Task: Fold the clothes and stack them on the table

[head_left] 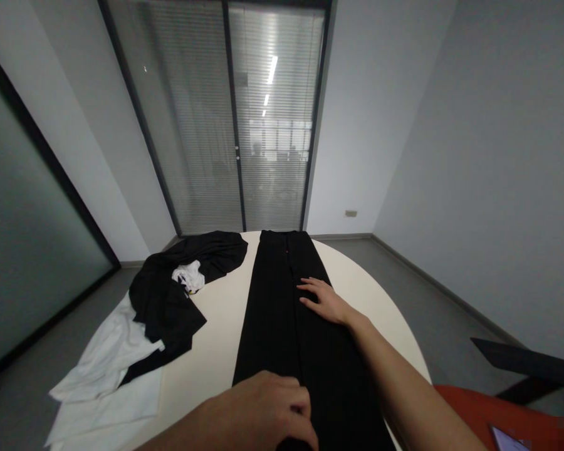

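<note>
One pair of black trousers (270,313) is lying lengthwise before me on the pale surface (216,351), its waistband (273,238) reaching the far edge. I am judging the cloth light, soft and limp, likely to crease if one side lags, so waistband and near ends are seeming the best places for taking hold. My right fingers (316,289) are resting spread out on the trousers, gripping nothing; my left fingers (297,398) are forming a closed fist nearer me, and I am unable to say whether cloth is caught inside. The trousers are looking plain, dull and mostly flat, a thin line running between the legs.
</note>
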### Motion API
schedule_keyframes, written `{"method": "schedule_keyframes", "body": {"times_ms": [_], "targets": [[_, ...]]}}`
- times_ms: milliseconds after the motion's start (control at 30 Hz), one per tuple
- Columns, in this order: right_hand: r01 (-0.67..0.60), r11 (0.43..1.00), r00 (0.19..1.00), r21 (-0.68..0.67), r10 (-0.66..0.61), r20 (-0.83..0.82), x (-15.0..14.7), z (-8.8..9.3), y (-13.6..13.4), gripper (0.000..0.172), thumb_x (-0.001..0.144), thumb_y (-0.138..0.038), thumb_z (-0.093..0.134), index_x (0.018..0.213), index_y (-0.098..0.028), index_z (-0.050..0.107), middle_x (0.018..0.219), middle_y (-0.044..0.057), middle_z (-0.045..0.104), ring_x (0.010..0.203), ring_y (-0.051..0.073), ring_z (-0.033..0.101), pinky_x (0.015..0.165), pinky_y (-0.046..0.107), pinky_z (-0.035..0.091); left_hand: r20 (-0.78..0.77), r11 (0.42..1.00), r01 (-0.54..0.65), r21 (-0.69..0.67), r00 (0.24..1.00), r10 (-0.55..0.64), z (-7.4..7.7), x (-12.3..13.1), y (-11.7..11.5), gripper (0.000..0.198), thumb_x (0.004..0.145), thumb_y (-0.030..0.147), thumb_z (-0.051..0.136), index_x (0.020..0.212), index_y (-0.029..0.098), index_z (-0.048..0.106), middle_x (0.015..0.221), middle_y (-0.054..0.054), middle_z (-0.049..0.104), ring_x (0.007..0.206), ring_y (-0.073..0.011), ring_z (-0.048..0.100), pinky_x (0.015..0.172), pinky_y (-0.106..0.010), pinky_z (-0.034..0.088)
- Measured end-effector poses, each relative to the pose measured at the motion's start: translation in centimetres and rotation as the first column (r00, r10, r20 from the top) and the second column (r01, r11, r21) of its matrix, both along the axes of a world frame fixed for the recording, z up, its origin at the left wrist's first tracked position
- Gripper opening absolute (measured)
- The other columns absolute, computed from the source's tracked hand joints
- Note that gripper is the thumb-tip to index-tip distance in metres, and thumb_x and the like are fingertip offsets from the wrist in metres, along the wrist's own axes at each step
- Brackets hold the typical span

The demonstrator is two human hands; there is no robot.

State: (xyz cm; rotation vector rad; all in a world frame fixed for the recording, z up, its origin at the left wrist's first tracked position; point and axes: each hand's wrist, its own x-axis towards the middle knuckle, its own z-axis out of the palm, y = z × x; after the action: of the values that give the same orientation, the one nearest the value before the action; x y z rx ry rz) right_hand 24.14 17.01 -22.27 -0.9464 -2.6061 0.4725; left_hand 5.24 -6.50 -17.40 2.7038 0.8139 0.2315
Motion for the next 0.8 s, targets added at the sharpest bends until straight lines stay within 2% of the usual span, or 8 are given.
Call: {"method": "schedule_keyframes", "body": {"times_ms": [133, 300, 433, 533, 600, 667, 733, 800], "targets": [[0.003, 1.000, 1.000, -0.022, -0.002, 0.023, 0.0, 0.1, 0.1, 0.048, 0.094, -0.047, 0.054, 0.136, -0.025, 0.059, 0.152, 0.009, 0.047, 0.145, 0.028, 0.035, 0.119, 0.051, 0.025, -0.003, 0.992, 0.096, 0.082, 0.995, -0.096, -0.6, 0.2, -0.1, 0.006, 0.092, 0.025, 0.068, 0.097, 0.024, 0.067, 0.085, 0.005, 0.069, 0.077, -0.0117, 0.062, 0.067, -0.025, 0.042], [0.004, 0.999, 0.999, -0.047, -0.002, 0.039, 0.0, 0.6, -0.2, 0.049, 0.095, -0.049, 0.052, 0.138, -0.026, 0.058, 0.153, 0.009, 0.045, 0.146, 0.029, 0.033, 0.120, 0.053, 0.022, -0.067, 0.979, 0.083, 0.186, 0.995, -0.071, -2.0, 0.6, -0.5, 0.012, 0.091, 0.032, 0.069, 0.088, 0.021, 0.064, 0.088, 0.005, 0.070, 0.072, -0.0119, 0.060, 0.051, -0.027, 0.036], [0.010, 0.998, 0.999, -0.061, -0.007, 0.045, -0.1, 0.9, -0.5, 0.049, 0.095, -0.048, 0.052, 0.139, -0.027, 0.057, 0.154, 0.008, 0.044, 0.147, 0.029, 0.032, 0.120, 0.054, 0.021, -0.081, 0.992, 0.030, 0.125, 0.997, -0.020, -3.4, 1.3, -0.5, 0.016, 0.094, 0.034, 0.065, 0.089, 0.019, 0.063, 0.073, 0.004, 0.067, 0.060, -0.0104, 0.057, 0.045, -0.025, 0.032], [0.014, 0.998, 0.998, -0.058, -0.011, 0.057, 0.0, 1.0, -0.6, 0.050, 0.096, -0.049, 0.051, 0.140, -0.027, 0.056, 0.155, 0.008, 0.043, 0.147, 0.029, 0.030, 0.120, 0.054, 0.021, -0.066, 0.993, 0.007, 0.122, 0.998, 0.001, -3.6, 1.5, -0.2, 0.013, 0.094, 0.031, 0.064, 0.088, 0.019, 0.064, 0.072, 0.003, 0.067, 0.060, -0.0107, 0.059, 0.044, -0.024, 0.030], [0.010, 0.999, 0.998, -0.054, -0.007, 0.062, 0.0, 1.0, -0.5, 0.050, 0.095, -0.048, 0.051, 0.140, -0.026, 0.056, 0.155, 0.009, 0.042, 0.147, 0.029, 0.030, 0.120, 0.053, 0.021, 0.008, 0.999, -0.006, 0.041, 1.000, 0.005, -3.1, 1.3, 0.0, 0.004, 0.090, 0.024, 0.068, 0.087, 0.021, 0.067, 0.077, 0.003, 0.069, 0.066, -0.0104, 0.062, 0.048, -0.021, 0.035], [0.004, 0.999, 0.999, -0.050, -0.001, 0.054, 0.1, 0.9, -0.5, 0.050, 0.095, -0.047, 0.053, 0.139, -0.024, 0.057, 0.155, 0.009, 0.042, 0.146, 0.029, 0.032, 0.120, 0.051, 0.023, 0.137, 0.988, -0.067, -0.140, 0.987, 0.086, -2.3, 1.0, 0.2, 0.008, 0.081, 0.020, 0.072, 0.088, 0.021, 0.070, 0.079, 0.004, 0.069, 0.067, -0.0096, 0.062, 0.055, -0.017, 0.041], [-0.002, 0.999, 1.000, -0.052, 0.003, 0.030, 0.1, 0.9, -0.5, 0.050, 0.094, -0.046, 0.055, 0.137, -0.023, 0.060, 0.153, 0.010, 0.045, 0.145, 0.028, 0.035, 0.120, 0.048, 0.025, 0.232, 0.911, -0.192, -0.366, 0.929, 0.289, -1.4, 0.7, 0.4, 0.014, 0.074, 0.020, 0.072, 0.088, 0.019, 0.073, 0.074, 0.003, 0.066, 0.060, -0.0086, 0.058, 0.056, -0.017, 0.043], [-0.011, 0.998, 1.000, -0.067, 0.011, -0.010, 0.2, 1.2, -0.6, 0.049, 0.092, -0.047, 0.056, 0.133, -0.022, 0.063, 0.149, 0.010, 0.049, 0.142, 0.027, 0.039, 0.119, 0.045, 0.027, 0.246, 0.766, -0.310, -0.563, 0.822, 0.514, -0.8, 0.4, 0.7, 0.019, 0.072, 0.024, 0.069, 0.089, 0.017, 0.073, 0.068, 0.003, 0.062, 0.054, -0.0080, 0.051, 0.053, -0.018, 0.040]]}}
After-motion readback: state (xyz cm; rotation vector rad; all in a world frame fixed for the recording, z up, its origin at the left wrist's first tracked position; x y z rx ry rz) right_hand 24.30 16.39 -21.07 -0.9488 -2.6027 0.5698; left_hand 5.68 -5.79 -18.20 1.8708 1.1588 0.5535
